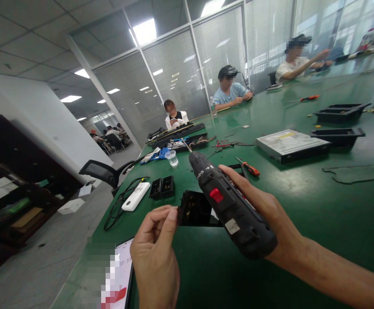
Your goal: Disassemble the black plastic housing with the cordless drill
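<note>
My right hand (260,201) is wrapped round a black cordless drill (235,206) with a red switch. The drill points up and away to the left, its bit in the air above the table. Below it lies a black plastic box (195,210), partly hidden by the drill. My left hand (158,253) is closed in a pinch at the left edge of this box. What sits between its fingertips is too small to make out. Beyond the box stand two small black trays (161,187), side by side.
A white power strip (136,196), a phone (122,274) and a plastic cup (172,159) lie to the left. Rightward are an orange screwdriver (251,168), a silver disc drive (291,145) and black housings (338,136). Several people sit along the green table (303,206).
</note>
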A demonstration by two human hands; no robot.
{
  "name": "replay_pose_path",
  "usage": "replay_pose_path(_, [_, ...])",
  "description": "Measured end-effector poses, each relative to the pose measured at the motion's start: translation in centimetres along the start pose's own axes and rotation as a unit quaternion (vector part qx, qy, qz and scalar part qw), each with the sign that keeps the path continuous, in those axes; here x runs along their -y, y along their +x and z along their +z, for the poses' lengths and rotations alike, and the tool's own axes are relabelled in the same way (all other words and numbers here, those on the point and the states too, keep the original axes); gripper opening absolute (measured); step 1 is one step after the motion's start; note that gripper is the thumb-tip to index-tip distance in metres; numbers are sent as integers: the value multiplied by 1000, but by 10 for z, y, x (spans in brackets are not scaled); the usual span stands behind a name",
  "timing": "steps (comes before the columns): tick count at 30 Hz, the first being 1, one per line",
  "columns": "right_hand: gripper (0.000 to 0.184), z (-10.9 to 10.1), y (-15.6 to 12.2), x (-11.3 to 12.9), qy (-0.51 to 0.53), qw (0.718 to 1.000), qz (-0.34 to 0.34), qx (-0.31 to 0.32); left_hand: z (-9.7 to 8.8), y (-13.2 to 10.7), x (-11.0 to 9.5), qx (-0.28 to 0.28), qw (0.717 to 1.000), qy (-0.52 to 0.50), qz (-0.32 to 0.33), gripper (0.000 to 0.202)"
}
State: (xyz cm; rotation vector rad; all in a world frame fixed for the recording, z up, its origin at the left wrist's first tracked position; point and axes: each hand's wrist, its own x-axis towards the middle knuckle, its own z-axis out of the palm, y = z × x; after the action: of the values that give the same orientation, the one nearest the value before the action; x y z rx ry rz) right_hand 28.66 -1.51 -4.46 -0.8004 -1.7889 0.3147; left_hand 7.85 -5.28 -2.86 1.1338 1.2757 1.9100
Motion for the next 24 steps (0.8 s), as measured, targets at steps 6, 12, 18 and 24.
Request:
replay_pose_path(6, [75,0,-1,2,2,1000,5,3,2,0,-5,6,996,-52,-67,23])
replay_pose_path(12, [77,1,-1,1,11,1000,13,-9,5,-6,-3,31,995,-71,-62,41])
replay_pose_path(18, [78,1,1,-4,14,1000,14,-7,7,-11,10,88,993,-14,-78,67])
replay_pose_path(24, [80,2,0,-6,19,1000,24,-4,15,-14,17,120,989,-1,-86,65])
